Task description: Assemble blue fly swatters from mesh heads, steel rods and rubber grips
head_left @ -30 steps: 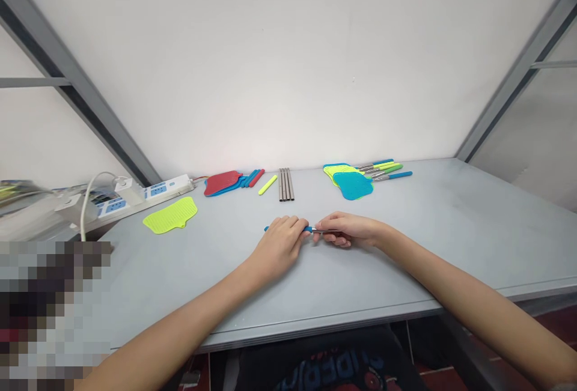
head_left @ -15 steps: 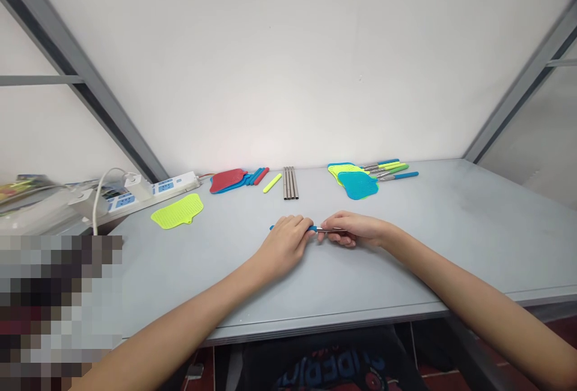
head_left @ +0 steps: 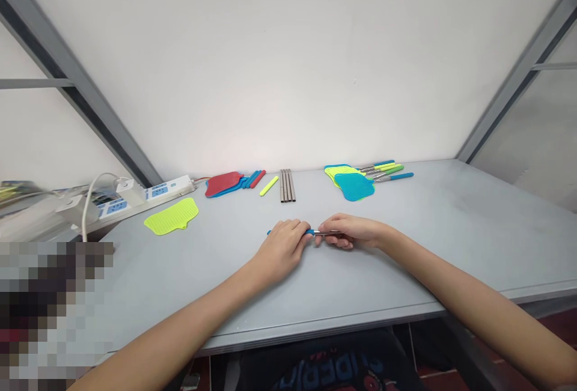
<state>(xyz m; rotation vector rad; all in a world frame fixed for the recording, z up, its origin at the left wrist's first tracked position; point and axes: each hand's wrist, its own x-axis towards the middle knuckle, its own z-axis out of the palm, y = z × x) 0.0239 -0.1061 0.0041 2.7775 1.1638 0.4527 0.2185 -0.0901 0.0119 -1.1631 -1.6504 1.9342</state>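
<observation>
Near the middle of the table, my left hand [head_left: 286,244] is closed around a blue handle [head_left: 310,232], whose two ends peek out past the fingers. From its right end runs a silver metal tube [head_left: 332,233], pinched between the thumb and fingers of my right hand [head_left: 345,232]. The tube's far end is hidden by that hand. Behind my hands lie several loose metal tubes [head_left: 287,187] side by side and a yellow-green handle [head_left: 269,186]. Off to the left, a yellow-green fly swatter head [head_left: 172,217] rests flat.
Back right, several fly swatters [head_left: 356,187] with metal stems and coloured handles lie in a pile. Red swatter heads [head_left: 224,184] on blue ones lie back left, beside blue and red handles [head_left: 258,179]. A white power strip [head_left: 169,188] with plugs and cables runs along the left edge.
The view has shifted slightly, so everything sits a little further left. Both hands keep hold of the blue handle and metal tube in nearly the same pose.
</observation>
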